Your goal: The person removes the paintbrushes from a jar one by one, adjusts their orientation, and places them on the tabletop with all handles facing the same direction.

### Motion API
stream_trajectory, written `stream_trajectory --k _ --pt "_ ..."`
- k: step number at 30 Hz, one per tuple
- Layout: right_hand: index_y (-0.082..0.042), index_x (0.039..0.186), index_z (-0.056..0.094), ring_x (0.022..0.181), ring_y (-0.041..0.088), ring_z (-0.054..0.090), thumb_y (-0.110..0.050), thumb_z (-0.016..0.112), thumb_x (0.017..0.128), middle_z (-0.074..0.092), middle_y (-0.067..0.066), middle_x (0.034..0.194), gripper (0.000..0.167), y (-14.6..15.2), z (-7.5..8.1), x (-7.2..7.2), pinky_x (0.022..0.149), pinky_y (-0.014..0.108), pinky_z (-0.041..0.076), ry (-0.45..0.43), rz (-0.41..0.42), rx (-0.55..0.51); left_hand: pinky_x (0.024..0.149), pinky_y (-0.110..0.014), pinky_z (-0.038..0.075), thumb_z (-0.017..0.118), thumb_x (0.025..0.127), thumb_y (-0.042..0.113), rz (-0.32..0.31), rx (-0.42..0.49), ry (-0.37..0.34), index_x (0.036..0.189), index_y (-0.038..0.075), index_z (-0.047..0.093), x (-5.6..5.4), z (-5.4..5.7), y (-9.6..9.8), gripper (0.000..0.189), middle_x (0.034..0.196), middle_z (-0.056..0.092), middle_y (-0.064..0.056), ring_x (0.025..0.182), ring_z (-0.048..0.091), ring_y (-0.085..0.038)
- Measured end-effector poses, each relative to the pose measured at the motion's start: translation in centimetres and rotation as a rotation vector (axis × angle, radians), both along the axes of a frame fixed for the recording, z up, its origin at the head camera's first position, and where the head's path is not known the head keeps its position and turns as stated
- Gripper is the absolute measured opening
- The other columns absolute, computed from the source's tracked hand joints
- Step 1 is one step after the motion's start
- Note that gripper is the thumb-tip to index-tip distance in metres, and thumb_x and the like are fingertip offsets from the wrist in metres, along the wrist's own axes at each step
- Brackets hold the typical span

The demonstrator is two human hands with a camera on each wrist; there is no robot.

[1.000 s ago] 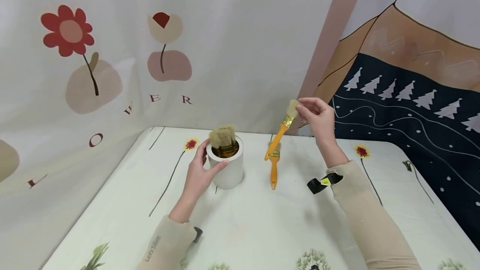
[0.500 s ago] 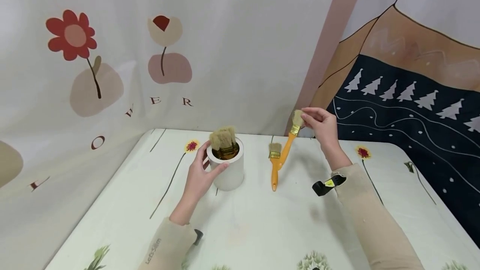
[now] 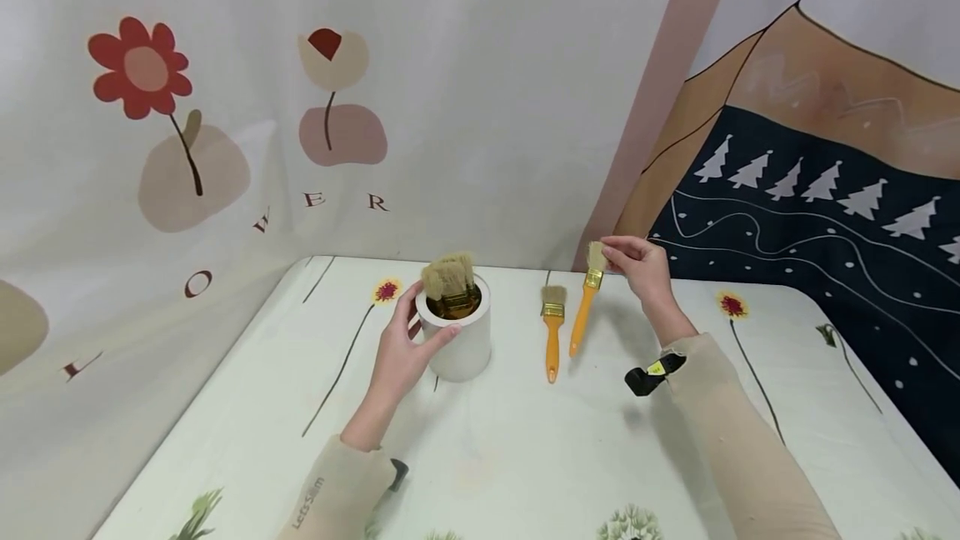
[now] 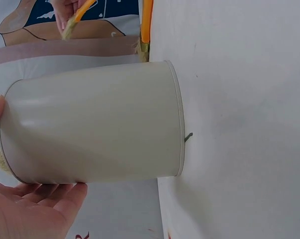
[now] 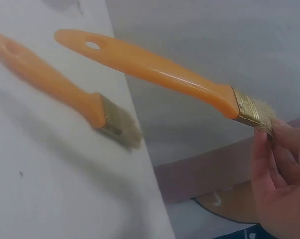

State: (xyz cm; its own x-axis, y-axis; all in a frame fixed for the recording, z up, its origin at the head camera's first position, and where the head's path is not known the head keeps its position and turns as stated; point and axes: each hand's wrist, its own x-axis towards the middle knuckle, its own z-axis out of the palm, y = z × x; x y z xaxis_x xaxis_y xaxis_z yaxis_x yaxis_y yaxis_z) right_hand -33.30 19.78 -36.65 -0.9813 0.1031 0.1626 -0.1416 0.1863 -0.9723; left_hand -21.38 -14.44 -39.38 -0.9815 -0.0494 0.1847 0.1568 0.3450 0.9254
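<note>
My right hand pinches a paintbrush by its pale bristles, the orange handle hanging down toward the table. In the right wrist view thumb and fingers meet at the bristle tips. Just left of it a second orange-handled paintbrush lies on the table, bristles toward the wall. My left hand grips a white cylindrical container near its rim, thumb at the front and fingers on the left side. Several paintbrushes stand in the container bristles up; their handles are hidden inside.
A white flower-printed cloth covers the table. Behind its far edge hangs a pale printed curtain, with a dark tree-patterned section at the right.
My right hand has come down and a little right with its paintbrush, which now hangs apart from the lying brush instead of overlapping it. The left hand and container stay in place.
</note>
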Motion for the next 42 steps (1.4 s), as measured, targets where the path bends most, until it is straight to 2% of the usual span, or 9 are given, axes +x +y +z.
stream_trajectory --k 3,6,12,16,22,28,33,36,42 --pt "0.01 0.126 0.061 0.077 -0.005 0.064 -0.007 0.066 0.095 0.065 -0.026 0.083 0.036 0.1 -0.9 -0.4 0.073 0.009 0.058 -0.027 0.009 -0.014 0.122 -0.048 0.035 0.076 0.09 0.026 0.002 0.001 -0.001 0.157 0.011 0.025 0.0 -0.1 0.0 0.086 0.163 0.029 -0.016 0.151 0.029 -0.033" --pt "0.008 0.127 0.061 0.077 -0.006 0.063 -0.008 0.065 0.096 0.064 -0.022 0.089 0.035 0.1 -1.6 -0.7 0.073 0.008 0.058 -0.07 0.015 0.016 0.122 -0.048 0.035 0.076 0.089 0.027 0.005 0.001 -0.005 0.157 0.011 0.025 0.1 -0.1 0.0 0.086 0.162 0.029 -0.016 0.151 0.03 -0.033" --pt "0.001 0.129 0.063 0.078 -0.008 0.062 -0.011 0.062 0.098 0.065 0.014 0.124 0.033 -0.1 -2.7 -1.2 0.076 0.009 0.058 -0.139 0.03 0.143 0.121 -0.049 0.036 0.076 0.089 0.027 0.007 -0.001 0.003 0.157 0.012 0.025 -0.1 0.1 -0.1 0.086 0.163 0.03 -0.016 0.151 0.03 -0.033" --pt "0.001 0.128 0.064 0.077 -0.008 0.062 -0.012 0.062 0.098 0.062 0.023 0.131 0.032 -0.2 -3.4 -1.7 0.076 0.009 0.058 -0.153 0.054 0.173 0.121 -0.049 0.036 0.076 0.09 0.026 0.01 -0.003 0.008 0.157 0.012 0.025 -0.1 0.3 -0.1 0.086 0.163 0.029 -0.015 0.151 0.03 -0.033" --pt "0.001 0.126 0.066 0.077 -0.002 0.061 -0.011 0.061 0.099 0.064 0.023 0.129 0.03 -0.3 -4.6 -2.1 0.073 0.009 0.058 -0.2 0.074 0.223 0.122 -0.049 0.035 0.075 0.09 0.026 0.014 0.001 -0.015 0.157 0.011 0.025 0.1 0.1 0.0 0.085 0.163 0.028 -0.016 0.151 0.029 -0.033" --pt "0.001 0.124 0.067 0.074 0.0 0.058 -0.01 0.062 0.098 0.066 0.022 0.127 0.029 -0.1 -6.0 -2.4 0.068 0.009 0.055 -0.231 0.057 0.248 0.122 -0.049 0.035 0.076 0.09 0.026 0.01 0.004 -0.003 0.157 0.011 0.025 0.0 0.2 0.1 0.086 0.163 0.028 -0.016 0.151 0.029 -0.033" --pt "0.002 0.124 0.067 0.07 0.0 0.058 -0.009 0.062 0.098 0.068 0.019 0.121 0.029 0.0 -7.3 -2.6 0.065 0.01 0.054 -0.271 0.054 0.226 0.122 -0.048 0.034 0.075 0.09 0.026 0.007 0.003 -0.013 0.157 0.012 0.025 0.0 0.3 0.1 0.086 0.164 0.027 -0.015 0.151 0.029 -0.033" --pt "0.002 0.125 0.067 0.07 -0.001 0.058 -0.008 0.061 0.099 0.066 0.02 0.124 0.029 0.0 -7.9 -2.6 0.065 0.009 0.054 -0.287 0.056 0.202 0.123 -0.049 0.034 0.075 0.09 0.026 0.008 0.005 -0.02 0.157 0.012 0.025 0.2 0.3 0.1 0.085 0.164 0.027 -0.014 0.151 0.028 -0.033" --pt "0.001 0.124 0.067 0.076 -0.002 0.06 -0.004 0.061 0.098 0.064 0.022 0.128 0.028 -0.3 -8.0 -2.6 0.068 0.008 0.055 -0.286 0.038 0.187 0.123 -0.049 0.034 0.075 0.09 0.026 0.01 0.014 -0.014 0.157 0.012 0.025 0.1 0.4 0.1 0.085 0.164 0.027 -0.013 0.151 0.028 -0.032"
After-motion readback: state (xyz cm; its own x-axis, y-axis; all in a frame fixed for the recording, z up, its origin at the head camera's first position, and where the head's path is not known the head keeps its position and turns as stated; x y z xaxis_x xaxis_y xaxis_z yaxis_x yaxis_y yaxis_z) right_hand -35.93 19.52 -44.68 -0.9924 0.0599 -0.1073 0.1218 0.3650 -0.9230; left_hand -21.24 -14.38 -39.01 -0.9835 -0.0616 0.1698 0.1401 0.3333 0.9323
